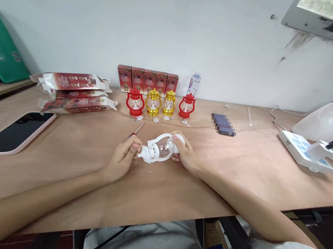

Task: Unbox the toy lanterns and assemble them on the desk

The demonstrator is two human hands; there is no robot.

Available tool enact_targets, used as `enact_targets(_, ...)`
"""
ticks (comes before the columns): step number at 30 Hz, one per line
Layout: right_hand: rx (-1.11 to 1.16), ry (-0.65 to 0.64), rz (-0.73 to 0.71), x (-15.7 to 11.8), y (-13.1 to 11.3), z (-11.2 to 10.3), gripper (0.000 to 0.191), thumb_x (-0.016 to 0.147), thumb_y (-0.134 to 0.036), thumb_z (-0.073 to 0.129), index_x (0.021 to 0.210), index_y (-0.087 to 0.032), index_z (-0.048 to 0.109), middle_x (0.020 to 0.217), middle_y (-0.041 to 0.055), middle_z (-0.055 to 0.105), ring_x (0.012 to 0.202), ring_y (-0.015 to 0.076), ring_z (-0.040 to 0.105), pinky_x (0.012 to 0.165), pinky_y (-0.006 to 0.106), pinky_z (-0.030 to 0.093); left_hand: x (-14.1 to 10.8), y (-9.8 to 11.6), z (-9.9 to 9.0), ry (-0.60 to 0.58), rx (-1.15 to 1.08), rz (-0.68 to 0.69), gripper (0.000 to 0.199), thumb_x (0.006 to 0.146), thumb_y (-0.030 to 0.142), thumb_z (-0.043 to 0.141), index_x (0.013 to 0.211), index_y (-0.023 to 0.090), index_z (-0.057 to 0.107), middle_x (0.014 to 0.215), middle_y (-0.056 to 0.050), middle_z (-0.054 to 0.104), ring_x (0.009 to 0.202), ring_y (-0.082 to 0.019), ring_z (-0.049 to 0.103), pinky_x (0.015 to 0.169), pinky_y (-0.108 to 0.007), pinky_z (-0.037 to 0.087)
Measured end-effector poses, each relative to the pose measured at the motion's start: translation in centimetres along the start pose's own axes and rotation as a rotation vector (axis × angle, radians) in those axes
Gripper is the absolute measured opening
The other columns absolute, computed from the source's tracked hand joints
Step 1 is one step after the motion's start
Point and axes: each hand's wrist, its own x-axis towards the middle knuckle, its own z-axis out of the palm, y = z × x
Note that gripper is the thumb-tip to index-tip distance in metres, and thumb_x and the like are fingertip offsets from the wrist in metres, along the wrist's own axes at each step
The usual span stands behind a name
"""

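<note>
A wooden table (pixel 84 145) carries a phone (pixel 17 134), cartons (pixel 76 103), four lanterns (pixel 153 102), red boxes (pixel 148 80), a bottle (pixel 194 84), a power strip (pixel 297 148)

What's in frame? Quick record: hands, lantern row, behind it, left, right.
left hand: curled at top end of white lantern; grip unclear
right hand: holds that lantern by its base
screwdriver: shaft visible, handle partly hidden by left hand
lantern row: red lanterns at ends, gold lanterns between, four upright
behind: five red boxes, bottle
left: cartons, phone
right: power strip
</note>
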Motion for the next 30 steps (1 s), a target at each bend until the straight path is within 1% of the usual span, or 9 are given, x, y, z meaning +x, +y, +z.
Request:
enact_targets(4, -0.006, -0.02, 0.049, 0.2, 0.3, -0.6, 0.032, 0.079, -0.053, 0.054, 0.082, -0.022, 0.046, 0.055, -0.0087, 0.039, 0.041, 0.0043, 0.028, 0.037, 0.016, 0.02, -0.2, 0.0, -0.1, -0.1, 0.089, 0.078, 0.051, 0.081, 0.065, 0.05, 0.062, 0.018, 0.048, 0.052, 0.004, 0.039, 0.043, -0.007, 0.033, 0.042, -0.02, 0.029)
enact_targets(10, 0.075, 0.087, 0.05, 0.9, 0.6, -0.8, 0.032, 0.075, -0.05, 0.058, 0.077, -0.02, 0.047, 0.053, -0.0078, 0.042, 0.039, 0.0044, 0.03, 0.036, 0.016, 0.018, -0.2, -0.4, 0.2, -0.122, -0.055, -0.03, 0.044, 0.085, 0.059, 0.05, 0.069, 0.019, 0.044, 0.052, 0.007, 0.035, 0.042, -0.006, 0.027, 0.04, -0.018, 0.026)
enact_targets(12, 0.134, 0.197, 0.034, 1.4, 0.5, -1.1, 0.032, 0.073, -0.049, 0.06, 0.076, -0.021, 0.046, 0.051, -0.008, 0.043, 0.039, 0.0046, 0.031, 0.035, 0.016, 0.018, -0.1, -0.5, 0.3, -0.117, -0.107, -0.079, 0.042, 0.085, 0.058, 0.051, 0.072, 0.019, 0.045, 0.051, 0.008, 0.035, 0.041, -0.005, 0.027, 0.04, -0.017, 0.027)
enact_targets(15, 0.277, 0.45, 0.001, 2.6, 0.2, -2.5, 0.029, 0.072, -0.045, 0.062, 0.077, -0.022, 0.044, 0.054, -0.0085, 0.046, 0.039, 0.0044, 0.033, 0.036, 0.016, 0.024, 0.4, -0.7, 0.3, -0.114, -0.14, -0.141, 0.042, 0.083, 0.058, 0.055, 0.073, 0.018, 0.048, 0.052, 0.007, 0.038, 0.042, -0.005, 0.034, 0.042, -0.018, 0.032)
enact_targets(20, 0.453, 0.879, -0.127, 4.3, -0.8, -6.6, 0.028, 0.079, -0.048, 0.053, 0.076, -0.022, 0.041, 0.059, -0.0083, 0.048, 0.041, 0.0047, 0.037, 0.038, 0.016, 0.03, 2.1, -1.8, 1.2, -0.069, -0.143, -0.264, 0.048, 0.078, 0.062, 0.057, 0.066, 0.016, 0.048, 0.056, 0.004, 0.043, 0.047, -0.007, 0.043, 0.044, -0.019, 0.037)
enact_targets(22, 0.47, 0.988, -0.174, 4.6, -1.2, -8.4, 0.028, 0.082, -0.048, 0.048, 0.076, -0.023, 0.039, 0.059, -0.0089, 0.047, 0.04, 0.0047, 0.035, 0.038, 0.016, 0.032, 3.3, -2.4, 2.5, -0.057, -0.1, -0.251, 0.048, 0.08, 0.062, 0.054, 0.066, 0.017, 0.047, 0.057, 0.003, 0.044, 0.047, -0.008, 0.045, 0.045, -0.02, 0.039)
enact_targets(25, 0.477, 1.086, -0.235, 4.7, -2.1, -10.8, 0.024, 0.086, -0.045, 0.042, 0.077, -0.024, 0.037, 0.061, -0.0098, 0.044, 0.041, 0.0043, 0.035, 0.04, 0.016, 0.036, 6.2, -3.1, 5.8, -0.028, 0.041, -0.174, 0.042, 0.088, 0.055, 0.043, 0.069, 0.017, 0.046, 0.06, 0.002, 0.047, 0.051, -0.009, 0.049, 0.051, -0.022, 0.044)
enact_targets(28, 0.494, 1.179, -0.318, 4.8, -2.9, -12.5, 0.016, 0.086, -0.038, 0.042, 0.08, -0.024, 0.038, 0.063, -0.0092, 0.044, 0.043, 0.0044, 0.039, 0.043, 0.016, 0.041, 10.5, -3.3, 10.1, -0.01, 0.143, -0.132, 0.034, 0.095, 0.042, 0.035, 0.073, 0.018, 0.045, 0.066, 0.0, 0.051, 0.056, -0.011, 0.054, 0.057, -0.024, 0.046)
enact_targets(30, 0.501, 1.209, -0.374, 4.9, -3.2, -13.1, 0.013, 0.085, -0.035, 0.043, 0.081, -0.023, 0.04, 0.066, -0.0082, 0.046, 0.046, 0.0045, 0.043, 0.046, 0.017, 0.045, 13.8, -3.3, 12.9, -0.025, 0.259, -0.092, 0.028, 0.095, 0.032, 0.037, 0.073, 0.017, 0.046, 0.069, -0.001, 0.053, 0.061, -0.012, 0.056, 0.065, -0.026, 0.048)
